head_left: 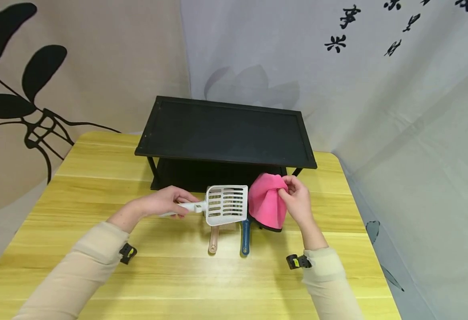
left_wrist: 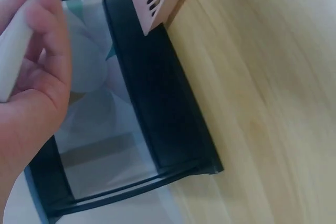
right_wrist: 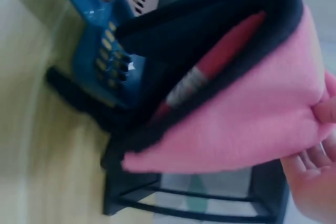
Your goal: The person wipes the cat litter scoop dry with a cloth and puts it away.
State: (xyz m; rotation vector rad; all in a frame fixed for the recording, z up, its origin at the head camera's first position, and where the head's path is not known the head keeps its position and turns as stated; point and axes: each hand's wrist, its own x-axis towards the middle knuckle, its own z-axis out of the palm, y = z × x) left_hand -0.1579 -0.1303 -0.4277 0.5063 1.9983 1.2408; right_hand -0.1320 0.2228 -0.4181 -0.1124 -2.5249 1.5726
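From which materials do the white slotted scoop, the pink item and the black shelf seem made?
White slotted scoop: probably plastic; smooth, evenly coloured. Pink item: matte fabric, perhaps fleece; it folds softly. Black shelf: dull, uniform coating; wood or metal underneath, I cannot tell.

And it's two hands on show, one left hand and one right hand! Scoops, that's three: one white scoop, one pink scoop, one blue scoop. Just one pink cloth, mind. One shelf, two boards to it, on one table. Two sleeves, two wrist cameras, one per arm, and three big printed leaves at upper left!
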